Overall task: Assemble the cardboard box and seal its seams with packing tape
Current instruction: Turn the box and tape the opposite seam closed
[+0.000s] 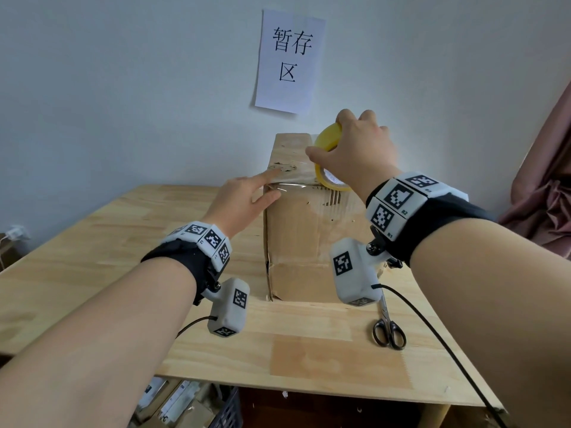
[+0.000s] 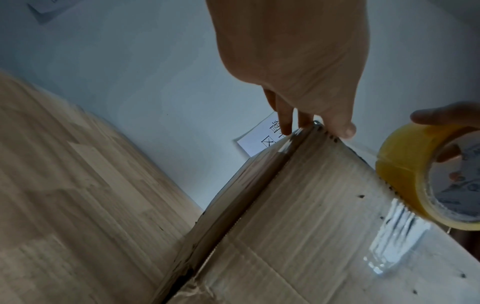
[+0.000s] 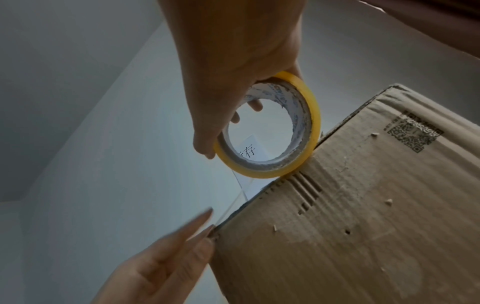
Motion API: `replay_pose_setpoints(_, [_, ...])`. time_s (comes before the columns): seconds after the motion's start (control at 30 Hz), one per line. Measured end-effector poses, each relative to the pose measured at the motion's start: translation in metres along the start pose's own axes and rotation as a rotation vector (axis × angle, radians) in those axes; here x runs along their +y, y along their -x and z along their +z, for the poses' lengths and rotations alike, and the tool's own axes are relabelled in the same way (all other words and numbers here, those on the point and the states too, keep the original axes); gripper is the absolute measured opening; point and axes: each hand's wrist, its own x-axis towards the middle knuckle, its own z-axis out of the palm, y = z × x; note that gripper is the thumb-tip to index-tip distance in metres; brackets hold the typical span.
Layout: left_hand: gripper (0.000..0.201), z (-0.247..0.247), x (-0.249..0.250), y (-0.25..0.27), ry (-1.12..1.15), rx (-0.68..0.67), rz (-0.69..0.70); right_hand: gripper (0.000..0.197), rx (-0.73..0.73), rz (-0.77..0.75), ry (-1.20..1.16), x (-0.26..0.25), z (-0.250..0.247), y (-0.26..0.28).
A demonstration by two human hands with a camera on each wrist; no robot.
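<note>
Cardboard box [image 1: 306, 230]: brown, w/ dark specks and a black QR-type print [image 3: 413, 131] on one face. Tape roll [image 1: 329, 140]: yellow, white printed core; pulled strip clear, glossy. Table [image 1: 123, 242]: pale wood grain. Scissors [image 1: 388, 330]: black handles. Wall sheet [image 1: 289, 61]: white, black characters. Wristbands [image 1: 398, 199]: white, b/w square markers. Curtain [image 1: 543, 186]: dusty pink.

A pale blue-grey wall [image 1: 129, 88] fills the back, lit soft and even. A white paper sign [image 1: 289, 61] with three black Chinese characters hangs on it. Below stands a light wooden table [image 1: 102, 242] — its planks are pieced in short lengths. A pink curtain [image 1: 547, 186] hangs at the right edge; low on the left wall sits a white socket [image 1: 14, 232].
</note>
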Motion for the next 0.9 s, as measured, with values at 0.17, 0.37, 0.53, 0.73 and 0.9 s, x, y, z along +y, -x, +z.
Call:
replay_pose_setpoints(0.17, [0.048, 0.004, 0.005, -0.007, -0.299, -0.037, 0.071, 0.06, -0.005, -0.004, 0.013, 0.002, -0.003, 0.001])
replay_pose_setpoints(0.37, [0.04, -0.002, 0.006, -0.007, -0.311, -0.036, 0.003, 0.059, 0.015, 0.028, -0.034, -0.013, -0.015, -0.002])
replay_pose_setpoints(0.53, [0.038, -0.011, 0.01, -0.01, -0.518, -0.042, -0.016, 0.063, -0.008, -0.023, 0.057, -0.022, -0.026, -0.003])
replay_pose_setpoints(0.73, [0.037, -0.01, 0.019, -0.008, -0.546, -0.078, -0.06, 0.059, -0.024, 0.021, 0.243, 0.02, -0.017, 0.001])
replay_pose_setpoints(0.9, [0.033, -0.008, 0.023, -0.008, -0.602, -0.088, -0.033, 0.056, -0.037, -0.012, 0.304, 0.017, -0.014, -0.001])
